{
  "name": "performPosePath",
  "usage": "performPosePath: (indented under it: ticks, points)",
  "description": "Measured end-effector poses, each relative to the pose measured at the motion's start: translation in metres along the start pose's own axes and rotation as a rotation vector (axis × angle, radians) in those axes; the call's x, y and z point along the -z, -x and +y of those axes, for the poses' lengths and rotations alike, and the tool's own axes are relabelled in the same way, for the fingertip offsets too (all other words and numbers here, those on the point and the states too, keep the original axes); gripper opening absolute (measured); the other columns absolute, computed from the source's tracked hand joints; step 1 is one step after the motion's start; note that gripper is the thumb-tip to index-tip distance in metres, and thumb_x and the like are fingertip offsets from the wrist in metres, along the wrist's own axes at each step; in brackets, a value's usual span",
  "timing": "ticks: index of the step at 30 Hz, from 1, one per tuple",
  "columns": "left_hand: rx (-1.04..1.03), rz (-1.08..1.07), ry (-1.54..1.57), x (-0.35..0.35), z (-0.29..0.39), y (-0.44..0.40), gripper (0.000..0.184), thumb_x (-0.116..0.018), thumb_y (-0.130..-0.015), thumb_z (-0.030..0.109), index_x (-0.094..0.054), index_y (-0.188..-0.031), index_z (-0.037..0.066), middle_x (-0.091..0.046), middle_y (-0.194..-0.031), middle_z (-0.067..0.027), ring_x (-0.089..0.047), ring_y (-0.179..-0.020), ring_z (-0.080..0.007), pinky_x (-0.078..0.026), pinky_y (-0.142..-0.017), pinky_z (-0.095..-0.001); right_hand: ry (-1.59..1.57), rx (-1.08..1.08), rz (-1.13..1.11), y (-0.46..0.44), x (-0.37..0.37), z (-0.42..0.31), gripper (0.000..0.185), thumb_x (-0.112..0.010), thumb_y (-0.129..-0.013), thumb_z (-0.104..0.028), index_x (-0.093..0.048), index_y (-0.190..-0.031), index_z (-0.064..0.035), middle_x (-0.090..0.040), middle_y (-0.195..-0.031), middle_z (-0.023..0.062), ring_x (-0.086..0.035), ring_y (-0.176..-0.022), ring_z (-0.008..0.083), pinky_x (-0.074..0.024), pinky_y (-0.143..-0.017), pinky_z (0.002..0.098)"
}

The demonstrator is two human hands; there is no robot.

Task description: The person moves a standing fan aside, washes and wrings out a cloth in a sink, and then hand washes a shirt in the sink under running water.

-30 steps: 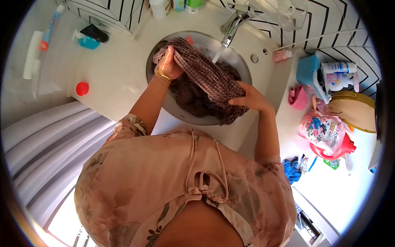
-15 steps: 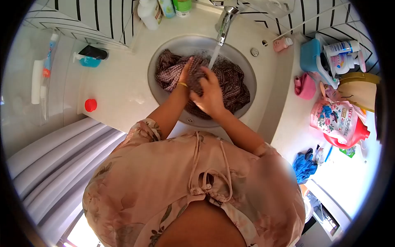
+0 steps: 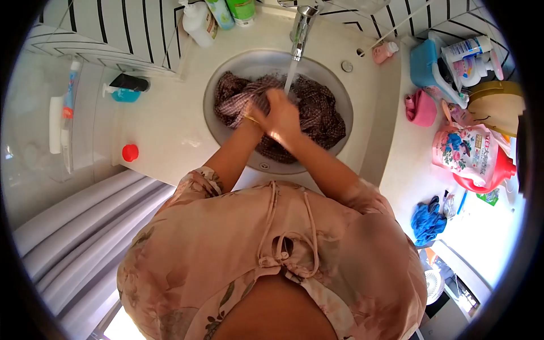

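Note:
A dark maroon checked cloth [image 3: 320,110] lies bunched and wet in the round sink basin [image 3: 209,96]. Water runs onto it from the chrome tap [image 3: 300,34]. My left hand [image 3: 255,115], with a yellow band at the wrist, is closed on a lifted fold of the cloth, its fingers mostly hidden. My right hand [image 3: 283,117] presses over the same fold from the right, fingers bent around it and slightly blurred. Both hands are together above the basin's middle, just below the stream.
Bottles [image 3: 199,24] stand behind the basin on the left. A red cap [image 3: 130,152] and a blue soap dispenser [image 3: 126,95] are on the left counter. Along the right ledge are a blue basket [image 3: 425,65], a pink cup [image 3: 421,107], a detergent bag [image 3: 464,153] and a blue cloth [image 3: 428,222].
My right hand has moved up and left over my left hand, and the two are closer together. The fold between them is now mostly covered. The view has shifted slightly.

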State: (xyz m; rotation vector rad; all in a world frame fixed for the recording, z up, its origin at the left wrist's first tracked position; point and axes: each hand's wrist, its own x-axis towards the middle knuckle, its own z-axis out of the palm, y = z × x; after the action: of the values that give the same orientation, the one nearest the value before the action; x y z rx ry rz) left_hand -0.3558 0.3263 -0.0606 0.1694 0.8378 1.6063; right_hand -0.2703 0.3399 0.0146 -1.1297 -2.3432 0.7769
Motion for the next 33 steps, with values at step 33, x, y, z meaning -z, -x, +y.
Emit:
performPosePath:
  ticks: [33]
  points:
    - [0.288,0.096,0.351,-0.022,0.026,0.022,0.037,-0.045,-0.088,0.024,-0.049,-0.116,0.0,-0.05,-0.12,-0.0143,-0.045,-0.112,-0.0315,-0.031,-0.099,-0.0471,0.184,-0.343,-0.007,-0.069,0.017,0.099,0.021,-0.053,-0.083,-0.024,-0.057,-0.089,-0.0041,-0.059,-0.087,0.0171,-0.058,-0.084,0.0336,-0.0466,-0.071,0.0434]
